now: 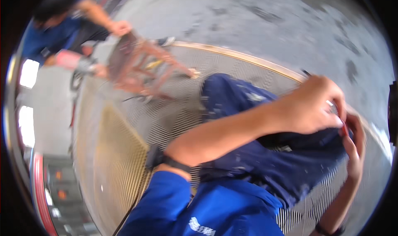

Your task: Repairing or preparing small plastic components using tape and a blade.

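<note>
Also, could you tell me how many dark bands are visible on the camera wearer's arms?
2: one dark band around the left arm, close to the blue sleeve, and a second band around the right arm, at the picture's lower edge. Others may be hidden.

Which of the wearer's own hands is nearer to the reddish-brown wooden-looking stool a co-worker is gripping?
Left. The left hand is to the right of the stool and lower in the picture; the right hand is farther right and lower again.
</note>
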A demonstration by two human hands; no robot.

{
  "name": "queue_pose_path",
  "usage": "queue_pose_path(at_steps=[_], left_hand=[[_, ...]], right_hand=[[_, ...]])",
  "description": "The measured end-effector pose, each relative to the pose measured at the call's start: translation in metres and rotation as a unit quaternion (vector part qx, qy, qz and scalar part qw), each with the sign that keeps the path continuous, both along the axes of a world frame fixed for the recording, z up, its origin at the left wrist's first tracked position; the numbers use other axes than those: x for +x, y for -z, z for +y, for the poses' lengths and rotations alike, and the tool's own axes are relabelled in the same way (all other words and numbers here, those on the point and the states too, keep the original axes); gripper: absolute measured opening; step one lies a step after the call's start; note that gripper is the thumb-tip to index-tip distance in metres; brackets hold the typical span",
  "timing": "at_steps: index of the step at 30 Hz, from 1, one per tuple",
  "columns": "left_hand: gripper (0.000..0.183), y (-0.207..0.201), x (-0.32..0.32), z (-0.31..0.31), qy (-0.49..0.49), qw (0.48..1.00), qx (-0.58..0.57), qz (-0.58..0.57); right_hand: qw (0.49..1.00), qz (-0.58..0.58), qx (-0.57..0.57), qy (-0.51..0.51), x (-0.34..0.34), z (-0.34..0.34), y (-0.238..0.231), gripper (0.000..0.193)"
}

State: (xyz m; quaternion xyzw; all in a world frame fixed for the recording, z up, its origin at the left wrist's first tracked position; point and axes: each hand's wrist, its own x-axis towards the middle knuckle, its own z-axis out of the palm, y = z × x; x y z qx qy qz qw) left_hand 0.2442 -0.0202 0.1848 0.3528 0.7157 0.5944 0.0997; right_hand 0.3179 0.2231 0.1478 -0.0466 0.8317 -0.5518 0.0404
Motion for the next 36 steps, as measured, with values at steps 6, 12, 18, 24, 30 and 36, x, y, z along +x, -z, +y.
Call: queue_pose_path(at_steps=[6, 12, 18, 24, 30, 36], left_hand=[[0.016, -0.012, 0.004, -0.011, -0.079, 0.987, -0.128, -0.049], [0.016, -0.012, 0.007, 0.005, -0.105, 0.987, -0.118, -0.008], [0.012, -0.003, 0.011, 0.002, -0.159, 0.979, -0.109, 0.069], [0.013, 0.012, 0.013, 0.017, -0.156, 0.983, -0.017, 0.095], [0.019, 0.02, 0.009, 0.0, -0.177, 0.978, -0.053, 0.097], [0.017, 0.027, -0.011, -0.018, -0.04, 0.997, 0.062, 0.001]], right_hand=[[0.996, 0.061, -0.043, -0.05, -0.01, -0.012, 0.0, 0.067], [0.998, 0.065, 0.005, -0.024, -0.006, -0.006, -0.004, 0.071], [0.998, 0.054, -0.028, -0.029, -0.012, -0.02, 0.0, 0.059], [0.999, 0.013, 0.033, -0.011, -0.002, -0.006, -0.007, 0.082], [0.999, 0.016, 0.025, -0.037, -0.01, -0.021, 0.005, 0.077], [0.999, -0.002, 0.039, -0.037, -0.008, -0.023, -0.003, 0.083]])
